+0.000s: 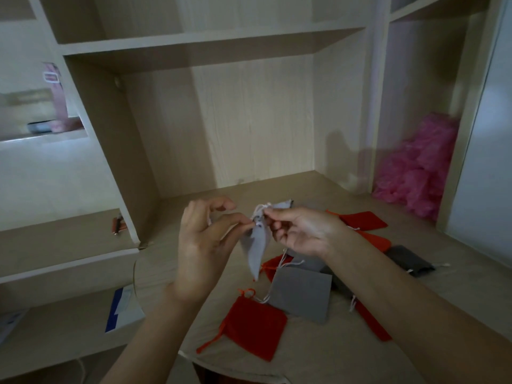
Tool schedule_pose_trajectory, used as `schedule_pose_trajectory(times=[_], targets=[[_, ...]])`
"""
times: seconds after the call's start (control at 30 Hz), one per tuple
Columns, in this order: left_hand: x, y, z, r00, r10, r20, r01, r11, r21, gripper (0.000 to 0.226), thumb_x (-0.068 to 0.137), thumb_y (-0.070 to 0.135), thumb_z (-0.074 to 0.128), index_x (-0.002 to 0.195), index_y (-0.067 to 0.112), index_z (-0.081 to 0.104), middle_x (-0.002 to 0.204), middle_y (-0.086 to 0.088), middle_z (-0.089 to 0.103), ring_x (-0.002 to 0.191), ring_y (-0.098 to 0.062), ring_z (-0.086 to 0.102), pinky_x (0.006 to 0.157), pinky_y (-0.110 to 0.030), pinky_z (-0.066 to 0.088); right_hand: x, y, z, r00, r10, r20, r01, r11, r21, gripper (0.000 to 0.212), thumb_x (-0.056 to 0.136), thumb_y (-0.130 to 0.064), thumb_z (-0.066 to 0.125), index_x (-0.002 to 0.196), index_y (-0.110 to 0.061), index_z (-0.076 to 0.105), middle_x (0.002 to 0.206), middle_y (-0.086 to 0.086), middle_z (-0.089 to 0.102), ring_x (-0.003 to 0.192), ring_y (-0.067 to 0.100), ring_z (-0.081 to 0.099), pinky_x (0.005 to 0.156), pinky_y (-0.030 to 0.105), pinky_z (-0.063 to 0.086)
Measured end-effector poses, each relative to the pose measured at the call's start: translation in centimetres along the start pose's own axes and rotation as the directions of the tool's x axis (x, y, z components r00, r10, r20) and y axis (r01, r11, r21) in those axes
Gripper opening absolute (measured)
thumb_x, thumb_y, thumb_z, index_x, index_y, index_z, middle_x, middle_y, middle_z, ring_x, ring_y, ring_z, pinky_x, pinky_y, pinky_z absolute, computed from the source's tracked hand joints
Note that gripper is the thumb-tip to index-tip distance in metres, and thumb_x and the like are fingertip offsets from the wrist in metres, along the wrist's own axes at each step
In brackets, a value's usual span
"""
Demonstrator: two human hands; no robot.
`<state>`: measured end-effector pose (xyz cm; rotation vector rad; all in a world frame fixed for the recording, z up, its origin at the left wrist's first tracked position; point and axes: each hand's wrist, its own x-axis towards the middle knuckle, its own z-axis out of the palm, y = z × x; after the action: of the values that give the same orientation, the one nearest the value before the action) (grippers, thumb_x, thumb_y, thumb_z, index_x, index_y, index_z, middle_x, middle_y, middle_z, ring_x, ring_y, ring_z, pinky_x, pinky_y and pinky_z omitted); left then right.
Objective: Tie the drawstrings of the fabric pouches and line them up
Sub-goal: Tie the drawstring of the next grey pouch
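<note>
A light grey pouch (257, 245) hangs in the air between my hands, above the desk. My left hand (203, 242) pinches its gathered neck and white drawstring from the left. My right hand (303, 231) pinches the drawstring from the right. On the desk below lie a flat grey pouch (302, 292), a red pouch (256, 325) with orange strings, another red pouch (273, 266) partly under the grey one, two red pouches (363, 220) at the right, a dark grey pouch (408, 260) and a red one (371, 320) under my right forearm.
The desk (318, 187) sits in a wooden alcove under a shelf (210, 42). A pink plastic heap (418, 167) fills the right compartment. A small reddish object (118, 225) lies on the left ledge, and a blue-and-white paper (122, 309) lower left.
</note>
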<state>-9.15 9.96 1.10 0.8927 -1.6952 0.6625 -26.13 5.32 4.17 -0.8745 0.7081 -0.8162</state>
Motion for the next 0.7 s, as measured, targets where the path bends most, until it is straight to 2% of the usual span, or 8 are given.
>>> schedule_pose_trajectory(times=[0.13,0.23,0.3,0.37,0.43,0.53,0.63,0.7], targets=[[-0.4,0.6,0.5,0.957,-0.265,0.120,0.275,0.958,-0.079,0.014,0.077,0.031,0.068,0.079,0.017,0.070,0.091,0.013,0.057,0.087,0.003,0.053,0.077,-0.017,0.044,0.0,-0.4,-0.3,0.997,-0.079,-0.014,0.079,0.997,-0.001,0.019,0.089,-0.005,0.056,0.071,-0.004,0.061,0.059,0.000,0.055,0.050,0.003,0.042,0.045,0.011,0.037],[-1.2,2.2,1.2,0.753,-0.577,0.317,0.658,0.666,-0.351,0.018,0.075,0.032,0.065,0.074,0.015,0.069,0.084,0.009,0.068,0.085,0.001,0.062,0.077,-0.012,0.044,0.2,0.3,0.1,0.991,-0.125,-0.039,0.126,0.992,0.008,0.022,0.092,-0.005,0.053,0.071,-0.004,0.056,0.063,0.001,0.046,0.057,0.006,0.037,0.052,0.016,0.039],[-2.1,3.4,1.7,0.630,-0.644,0.433,0.766,0.425,-0.483,0.027,0.076,0.032,0.062,0.082,0.008,0.071,0.087,0.001,0.072,0.084,-0.007,0.064,0.077,-0.017,0.047,0.6,0.8,0.4,0.988,-0.142,-0.064,0.146,0.987,0.064,0.024,0.093,-0.005,0.051,0.070,-0.005,0.055,0.063,0.001,0.040,0.057,0.007,0.039,0.057,0.018,0.043],[-2.5,4.4,2.0,0.584,-0.656,0.478,0.789,0.318,-0.526,0.029,0.081,0.030,0.058,0.090,0.006,0.071,0.089,-0.006,0.073,0.083,-0.009,0.065,0.077,-0.017,0.049,1.0,1.4,0.6,0.987,-0.142,-0.077,0.152,0.979,0.137,0.026,0.094,-0.005,0.051,0.068,-0.004,0.052,0.061,0.003,0.039,0.055,0.009,0.043,0.056,0.018,0.048],[-2.7,4.8,2.2,0.593,-0.643,0.484,0.782,0.317,-0.537,0.030,0.085,0.028,0.054,0.092,0.004,0.070,0.090,-0.012,0.072,0.082,-0.011,0.064,0.075,-0.018,0.048,1.3,2.1,0.5,0.980,-0.187,-0.071,0.195,0.972,0.128,0.026,0.094,-0.008,0.052,0.068,-0.005,0.051,0.060,0.004,0.041,0.057,0.013,0.046,0.056,0.022,0.049],[-2.8,4.6,2.5,0.617,-0.654,0.438,0.767,0.372,-0.523,0.023,0.086,0.026,0.057,0.085,0.005,0.066,0.080,-0.007,0.068,0.076,-0.010,0.059,0.071,-0.020,0.046,1.6,2.8,0.0,0.913,-0.402,-0.070,0.386,0.905,-0.177,0.016,0.092,-0.013,0.057,0.079,-0.004,0.061,0.069,0.006,0.057,0.069,0.017,0.058,0.069,0.028,0.050],[-2.6,3.7,2.5,0.566,-0.762,0.314,0.769,0.352,-0.533,0.008,0.083,0.011,0.065,0.080,0.003,0.064,0.074,0.000,0.067,0.070,-0.008,0.061,0.067,-0.017,0.049,1.3,2.0,-0.6,0.823,-0.568,0.015,0.535,0.766,-0.357,0.002,0.089,-0.001,0.059,0.088,-0.003,0.060,0.073,0.009,0.062,0.064,0.011,0.060,0.063,0.019,0.052],[-2.4,3.0,2.1,0.539,-0.797,0.271,0.759,0.321,-0.567,0.005,0.082,0.003,0.065,0.079,0.001,0.062,0.071,0.000,0.067,0.067,-0.006,0.063,0.066,-0.015,0.050,1.0,1.3,-0.9,0.808,-0.584,0.083,0.558,0.712,-0.425,0.012,0.085,0.005,0.061,0.095,0.000,0.056,0.077,0.014,0.065,0.061,0.008,0.062,0.059,0.017,0.052]])
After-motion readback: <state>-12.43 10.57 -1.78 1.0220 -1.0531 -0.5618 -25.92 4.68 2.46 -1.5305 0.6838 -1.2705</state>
